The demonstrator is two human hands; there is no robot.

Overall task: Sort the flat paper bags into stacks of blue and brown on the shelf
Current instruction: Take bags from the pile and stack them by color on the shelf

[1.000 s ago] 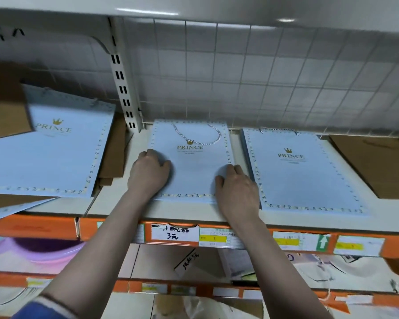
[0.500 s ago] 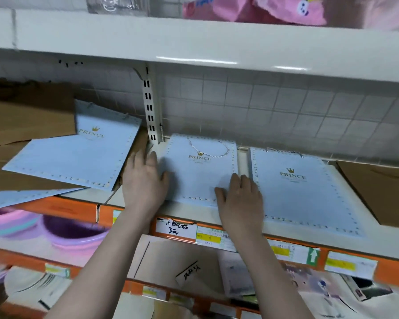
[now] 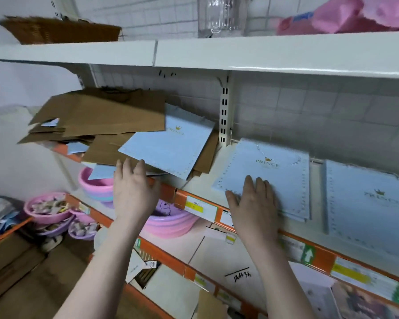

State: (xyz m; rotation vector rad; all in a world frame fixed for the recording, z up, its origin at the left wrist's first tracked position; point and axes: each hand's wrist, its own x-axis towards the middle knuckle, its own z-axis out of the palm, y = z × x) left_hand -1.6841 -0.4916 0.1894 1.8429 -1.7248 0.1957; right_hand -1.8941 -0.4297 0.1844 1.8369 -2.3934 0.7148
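Two bare hands reach toward a white shelf [image 3: 200,184] with an orange front edge. The right hand [image 3: 253,199] lies flat, fingers straight, on the front left corner of a neat stack of blue paper bags [image 3: 270,178], probably steadying or squaring it. A second blue stack [image 3: 366,199] lies just beside it, toward the shelf's right end. The left hand [image 3: 134,187], fingers relaxed and holding nothing, hovers at the shelf's front edge just below a loose blue bag [image 3: 171,148]. That bag lies tilted atop a jumbled pile of brown bags [image 3: 101,113] at the shelf's left end, still unsorted. Pink basins [image 3: 168,223] sit on the shelf below.
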